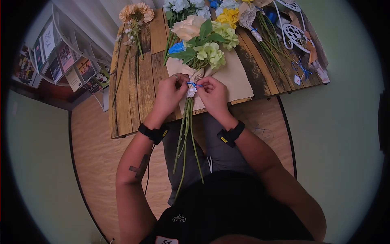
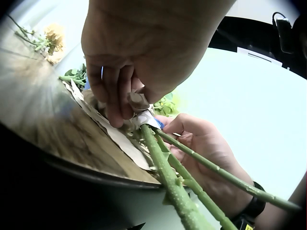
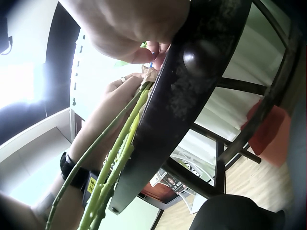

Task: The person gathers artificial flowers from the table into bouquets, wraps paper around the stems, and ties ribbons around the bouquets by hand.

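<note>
Bouquet [image 1: 199, 49] lying on the worktop [image 1: 138, 93] near its front edge, heads away from me, stems [image 1: 187, 138] overhanging toward my lap so the neck stays within reach. My left hand [image 1: 168, 95] pinches one end of the blue ribbon [image 1: 193, 85]; my right hand [image 1: 213, 95] pinches the other end, both grips narrow and closed on it, right at the gathered neck of the paper [image 1: 235, 77] (which lies spread beneath the blooms). Loose flowers [image 1: 136, 16] lie apart at the left of the worktop.

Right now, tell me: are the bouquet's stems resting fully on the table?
No: the stems hang past the table edge over the person's lap.
</note>
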### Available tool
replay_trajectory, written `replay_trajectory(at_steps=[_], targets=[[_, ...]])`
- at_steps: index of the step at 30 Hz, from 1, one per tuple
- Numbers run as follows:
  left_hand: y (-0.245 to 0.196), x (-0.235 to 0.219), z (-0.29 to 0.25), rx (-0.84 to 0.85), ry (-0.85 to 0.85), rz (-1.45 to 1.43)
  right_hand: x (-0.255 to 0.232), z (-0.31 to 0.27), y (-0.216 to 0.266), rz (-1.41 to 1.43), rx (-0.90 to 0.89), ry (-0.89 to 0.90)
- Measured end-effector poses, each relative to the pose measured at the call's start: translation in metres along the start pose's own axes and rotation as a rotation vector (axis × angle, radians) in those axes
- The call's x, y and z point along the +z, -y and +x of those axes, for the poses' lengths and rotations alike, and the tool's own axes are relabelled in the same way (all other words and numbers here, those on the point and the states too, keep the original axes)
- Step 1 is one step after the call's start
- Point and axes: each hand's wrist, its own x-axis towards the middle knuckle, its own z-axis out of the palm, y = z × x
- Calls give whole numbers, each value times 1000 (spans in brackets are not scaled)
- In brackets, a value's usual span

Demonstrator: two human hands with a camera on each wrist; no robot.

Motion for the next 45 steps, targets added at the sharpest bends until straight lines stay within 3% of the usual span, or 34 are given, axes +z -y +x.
replay_trajectory(at_steps=[3,7,17,22,25,27,28,31,35,37,38,42,45], targets=[[-2,1,3,144,-44,172,0,0,3,-68,19,-2],[-7,2,2,157,-58,236,1,0,2,-90,-7,-16],[3,12,-2,9,-102,29,-2,0,0,-45,123,-13],[-1,7,-6,-31,-100,-48,-2,3,3,-108,25,9],[-8,7,-19,-160,-27,39,-1,2,0,-96,14,18],[-5,14,-23,-67,-23,153,-1,2,4,-33,108,60],[-5,16,-23,-109,35,123,0,5,4,-29,90,64],[-17,17,-29,-92,-45,27,-1,7,14,-32,193,147],[-17,15,-38,-42,-186,46,-2,3,21,-63,89,243],[-47,6,-45,-36,-252,43,4,-1,32,74,66,246],[-55,3,-47,-15,-284,68,7,-5,57,184,167,246],[-91,-16,-55,175,-370,256,19,-2,102,287,73,311],[-123,-30,-67,285,-396,243,29,-4,136,312,-11,242]])
